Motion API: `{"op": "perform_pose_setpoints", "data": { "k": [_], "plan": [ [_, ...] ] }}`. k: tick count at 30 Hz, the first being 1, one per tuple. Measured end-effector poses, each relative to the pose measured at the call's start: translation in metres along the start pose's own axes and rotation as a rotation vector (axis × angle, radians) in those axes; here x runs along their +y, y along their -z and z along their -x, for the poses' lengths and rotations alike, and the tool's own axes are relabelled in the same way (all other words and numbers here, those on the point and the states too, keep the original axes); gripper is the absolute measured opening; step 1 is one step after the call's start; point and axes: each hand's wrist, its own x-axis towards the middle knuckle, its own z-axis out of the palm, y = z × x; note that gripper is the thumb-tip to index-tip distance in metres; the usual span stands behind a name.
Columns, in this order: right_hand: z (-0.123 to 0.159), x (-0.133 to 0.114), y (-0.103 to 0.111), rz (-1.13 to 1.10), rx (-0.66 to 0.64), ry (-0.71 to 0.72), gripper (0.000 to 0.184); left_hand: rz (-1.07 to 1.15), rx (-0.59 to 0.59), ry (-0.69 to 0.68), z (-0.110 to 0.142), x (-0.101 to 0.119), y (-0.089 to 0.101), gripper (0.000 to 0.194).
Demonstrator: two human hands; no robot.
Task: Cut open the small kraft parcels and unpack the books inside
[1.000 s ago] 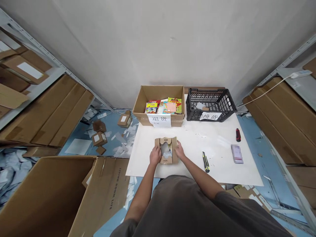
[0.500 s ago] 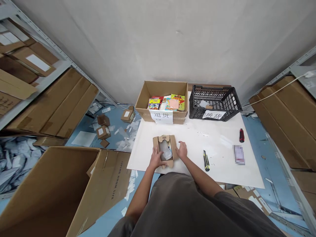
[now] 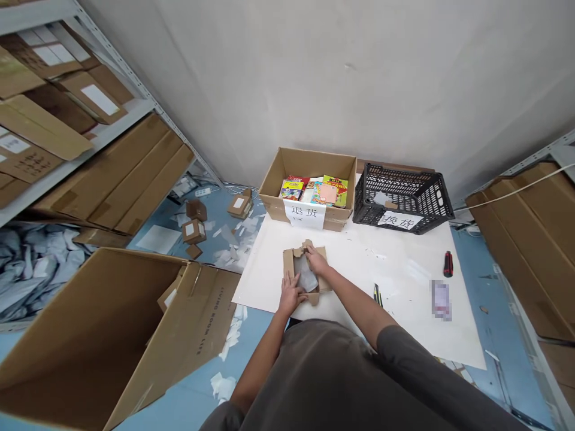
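Note:
A small opened cardboard box lies on the white table in front of me, flaps up, with a whitish translucent plastic bag inside. My left hand grips its near left corner, fingers over the left side and thumb along the near edge. At the far end, my right hand has its fingers bent around the flap there; the fingertips are partly hidden. A utility knife rests on the table to the right, partly covered by my right forearm.
Behind stand a labelled cardboard box holding several booklets and a black plastic crate. A red-and-black tool and a blurred item lie at right. A large open carton is at left, near shelves.
My right hand has moved from the box's right side to its far flap. My left hand stays on the near left corner. The whole view has shifted slightly.

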Motion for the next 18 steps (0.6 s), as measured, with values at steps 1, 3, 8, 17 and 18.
{"op": "perform_pose_setpoints", "data": {
  "k": [1,3,8,17,18],
  "plan": [
    [-0.002,-0.002,0.001,-0.007,0.012,0.013,0.055,0.005,0.011,0.008,-0.002,-0.002,0.001,0.012],
    [-0.003,-0.008,-0.002,-0.019,0.026,0.032,0.041,0.005,0.031,0.022,-0.006,-0.007,0.004,0.011],
    [-0.008,-0.025,-0.029,0.037,-0.116,-0.062,0.03,-0.015,0.068,-0.008,-0.012,-0.02,0.009,0.009],
    [-0.058,-0.021,-0.077,0.006,-0.24,-0.382,0.075,0.025,0.162,-0.009,-0.008,-0.032,-0.005,0.012],
    [-0.059,-0.02,-0.08,-0.013,-0.222,-0.377,0.069,0.032,0.175,-0.002,-0.007,-0.033,-0.007,0.013]
  ]
}}
